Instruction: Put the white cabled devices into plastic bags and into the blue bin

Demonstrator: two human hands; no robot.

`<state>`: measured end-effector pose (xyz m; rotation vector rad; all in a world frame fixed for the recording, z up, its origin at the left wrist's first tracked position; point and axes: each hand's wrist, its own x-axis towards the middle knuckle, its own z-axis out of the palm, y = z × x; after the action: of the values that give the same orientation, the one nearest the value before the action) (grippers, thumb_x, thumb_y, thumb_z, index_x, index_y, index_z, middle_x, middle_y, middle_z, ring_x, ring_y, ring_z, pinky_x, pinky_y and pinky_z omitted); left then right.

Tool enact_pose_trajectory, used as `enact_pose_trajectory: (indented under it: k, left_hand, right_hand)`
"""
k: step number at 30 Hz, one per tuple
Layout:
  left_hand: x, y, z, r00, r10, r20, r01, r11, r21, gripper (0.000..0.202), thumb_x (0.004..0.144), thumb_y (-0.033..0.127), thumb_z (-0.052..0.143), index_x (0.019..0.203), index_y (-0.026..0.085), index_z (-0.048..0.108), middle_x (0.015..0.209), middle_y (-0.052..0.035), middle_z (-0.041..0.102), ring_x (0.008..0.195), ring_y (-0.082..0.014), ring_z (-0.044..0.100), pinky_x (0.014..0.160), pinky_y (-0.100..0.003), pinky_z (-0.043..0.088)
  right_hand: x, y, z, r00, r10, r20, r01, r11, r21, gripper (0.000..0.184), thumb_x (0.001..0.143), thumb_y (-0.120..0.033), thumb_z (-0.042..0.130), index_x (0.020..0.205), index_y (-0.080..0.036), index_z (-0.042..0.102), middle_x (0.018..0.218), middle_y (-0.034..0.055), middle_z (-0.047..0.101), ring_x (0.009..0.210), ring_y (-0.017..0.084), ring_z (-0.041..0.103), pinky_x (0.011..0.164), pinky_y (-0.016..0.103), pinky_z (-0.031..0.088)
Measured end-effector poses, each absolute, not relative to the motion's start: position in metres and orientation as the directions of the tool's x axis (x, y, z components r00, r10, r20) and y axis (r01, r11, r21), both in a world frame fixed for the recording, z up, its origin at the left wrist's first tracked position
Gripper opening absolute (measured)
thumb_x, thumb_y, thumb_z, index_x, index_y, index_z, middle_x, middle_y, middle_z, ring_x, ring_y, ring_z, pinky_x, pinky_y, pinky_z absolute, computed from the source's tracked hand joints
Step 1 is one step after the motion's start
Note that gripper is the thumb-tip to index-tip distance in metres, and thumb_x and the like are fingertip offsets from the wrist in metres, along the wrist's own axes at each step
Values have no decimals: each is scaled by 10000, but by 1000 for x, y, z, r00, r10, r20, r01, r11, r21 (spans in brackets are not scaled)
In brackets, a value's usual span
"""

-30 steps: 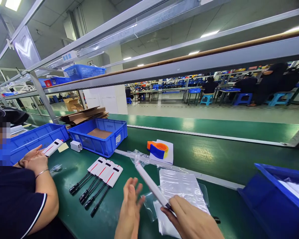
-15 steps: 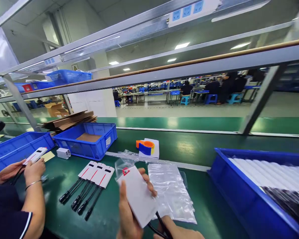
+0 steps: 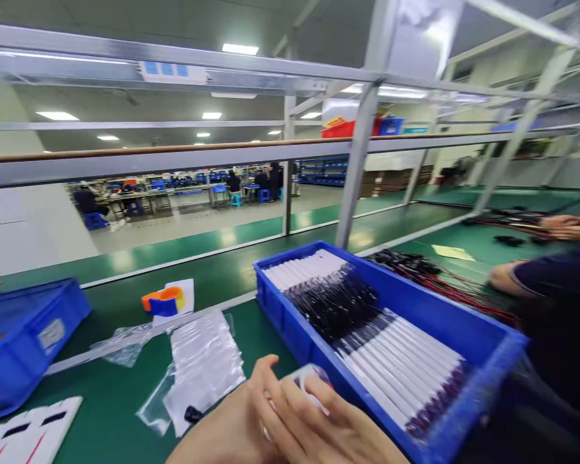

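Both my hands are together at the lower middle, beside the near wall of a blue bin (image 3: 309, 341). My left hand (image 3: 258, 399) and my right hand (image 3: 333, 428) are closed around a white flat device (image 3: 305, 375) in a clear bag. Fingers cover most of it; only a shiny white end with a bit of red shows. A black cable connector (image 3: 193, 414) sticks out past my left wrist, over a stack of clear plastic bags (image 3: 205, 361). Inside the bin lie rows of bagged white devices (image 3: 401, 361) with black cables.
An orange and blue tape dispenser (image 3: 167, 301) sits behind the bags. White devices (image 3: 53, 428) with red lines lie at lower left, near another blue bin (image 3: 53, 341). On the right, a person's arm (image 3: 517, 280) rests near red and black wires (image 3: 444, 280). A metal post (image 3: 360, 161) rises behind.
My view has swung right, bringing the full bin to the middle. My hands have moved with the white device to the bin's side, and now cover most of it.
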<state>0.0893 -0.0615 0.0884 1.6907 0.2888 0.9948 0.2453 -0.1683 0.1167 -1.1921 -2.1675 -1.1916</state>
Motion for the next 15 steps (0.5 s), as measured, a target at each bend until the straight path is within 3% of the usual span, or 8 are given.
enact_pose_trajectory:
  k: [2, 4, 7, 9, 11, 15]
  left_hand:
    - [102, -63, 117, 730, 539, 421, -204, -416, 886, 607, 725, 317, 851, 1311, 270, 701, 1024, -93, 759, 920, -307, 744, 788, -391, 647]
    - [105, -61, 145, 790, 490, 370, -36, -565, 825, 718, 699, 296, 870, 1382, 256, 653, 1172, -115, 742, 1104, -351, 703, 965, -469, 601]
    - [98, -49, 170, 562, 665, 493, 206, -689, 695, 692, 833, 386, 757, 1476, 274, 528, 1418, -129, 600, 1391, -380, 503, 1168, -592, 403]
    - [86, -38, 164, 371, 759, 535, 416, -651, 635, 616, 892, 497, 658, 1454, 290, 514, 1445, -119, 571, 1390, -386, 499, 1146, -623, 414]
    - [70, -24, 143, 338, 835, 434, 508, -550, 663, 560, 932, 587, 559, 1407, 291, 538, 1446, -116, 585, 1313, -383, 575, 1057, -601, 509]
    - [19, 5, 80, 361, 895, 264, 592, -438, 677, 522, 938, 634, 519, 1273, 257, 656, 1346, -123, 680, 1137, -355, 699, 957, -517, 596]
  right_hand:
    - [261, -173, 130, -562, 507, 653, 815, 208, 540, 475, 988, 30, 317, 1187, -97, 729, 860, 54, 815, 775, 207, 661, 758, 341, 484]
    - [286, -178, 141, -514, 556, 653, 836, 154, 527, 426, 982, 17, 336, 1137, -65, 724, 841, 78, 798, 758, 234, 665, 738, 381, 474]
    - [334, -181, 148, -260, 682, 683, 944, 30, 329, 269, 987, -85, 456, 952, -152, 715, 725, 43, 721, 673, 241, 673, 632, 372, 460]
    - [362, -178, 138, -61, 811, 582, 979, -64, 192, 157, 959, -153, 575, 853, -197, 682, 697, 28, 687, 621, 233, 686, 553, 340, 445]
    - [382, -176, 116, 60, 897, 438, 978, -139, 152, 111, 924, -169, 633, 827, -191, 682, 694, 49, 708, 586, 254, 715, 493, 333, 433]
    - [394, -189, 57, 12, 933, 359, 992, -56, 111, 144, 858, -153, 680, 736, -220, 714, 565, 7, 712, 469, 234, 709, 446, 306, 444]
